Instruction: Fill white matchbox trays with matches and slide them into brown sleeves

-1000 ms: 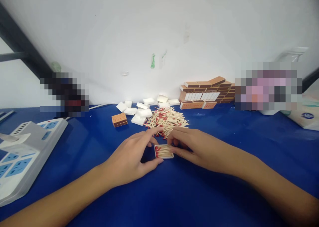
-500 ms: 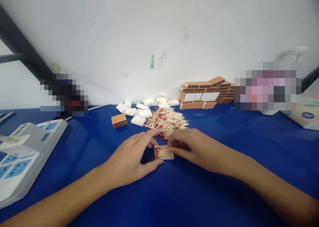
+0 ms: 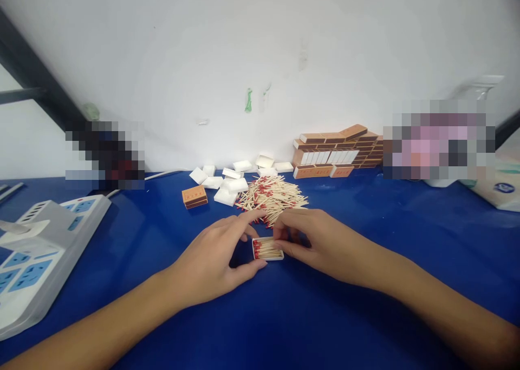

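Note:
In front of me on the blue table lies a small white matchbox tray (image 3: 268, 259), filled with red-tipped matches (image 3: 265, 247) whose heads point left. My left hand (image 3: 221, 253) curves round the tray's left end, its thumb at the near edge and a finger at the far corner, holding it between them. The index finger stretches out above. At the tray's right end my right hand (image 3: 311, 237) is closed in a pinch over the match ends; whatever lies between its fingertips is hidden. Just beyond both hands spreads a heap of loose matches (image 3: 276, 196).
Several white trays (image 3: 235, 185) lie left of the heap, beside an orange matchbox (image 3: 194, 196). Stacked matchboxes (image 3: 325, 171) stand against the wall (image 3: 182, 61) at the back right. A power strip (image 3: 60, 251) occupies the left side. Two blurred-out things flank the back.
Both hands and the tray stay almost exactly where they were. Only a very slight shift of the whole view shows.

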Tool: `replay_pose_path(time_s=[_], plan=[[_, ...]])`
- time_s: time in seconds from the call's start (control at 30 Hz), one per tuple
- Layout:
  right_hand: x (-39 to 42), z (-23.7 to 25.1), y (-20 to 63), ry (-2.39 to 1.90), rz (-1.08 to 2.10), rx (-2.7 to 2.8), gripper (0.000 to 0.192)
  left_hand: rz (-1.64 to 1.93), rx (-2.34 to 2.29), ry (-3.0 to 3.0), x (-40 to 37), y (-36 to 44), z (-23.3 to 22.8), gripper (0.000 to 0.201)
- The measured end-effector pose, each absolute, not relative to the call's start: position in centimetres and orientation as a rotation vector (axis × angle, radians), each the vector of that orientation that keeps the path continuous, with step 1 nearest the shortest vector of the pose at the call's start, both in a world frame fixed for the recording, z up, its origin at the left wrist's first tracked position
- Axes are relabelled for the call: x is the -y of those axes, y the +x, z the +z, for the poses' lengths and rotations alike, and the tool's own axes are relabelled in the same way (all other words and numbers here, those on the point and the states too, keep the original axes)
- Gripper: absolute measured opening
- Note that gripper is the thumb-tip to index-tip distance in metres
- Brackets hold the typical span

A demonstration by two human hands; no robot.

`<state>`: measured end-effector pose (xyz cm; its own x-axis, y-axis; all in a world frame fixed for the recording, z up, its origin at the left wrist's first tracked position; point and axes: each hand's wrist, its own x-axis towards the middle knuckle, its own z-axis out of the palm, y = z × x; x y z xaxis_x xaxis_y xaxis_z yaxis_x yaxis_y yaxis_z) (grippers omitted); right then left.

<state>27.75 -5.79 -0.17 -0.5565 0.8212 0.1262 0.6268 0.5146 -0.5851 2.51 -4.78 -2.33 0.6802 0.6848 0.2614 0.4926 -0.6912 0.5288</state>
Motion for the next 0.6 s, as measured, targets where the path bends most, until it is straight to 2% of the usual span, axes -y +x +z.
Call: replay_pose_path(time_s=[0.6], plan=[[6.04, -0.83, 26.99, -1.212, 0.782, 2.291, 0.012, 0.619, -0.936, 2.465, 4.79, 2.56, -2.34, 0.075]])
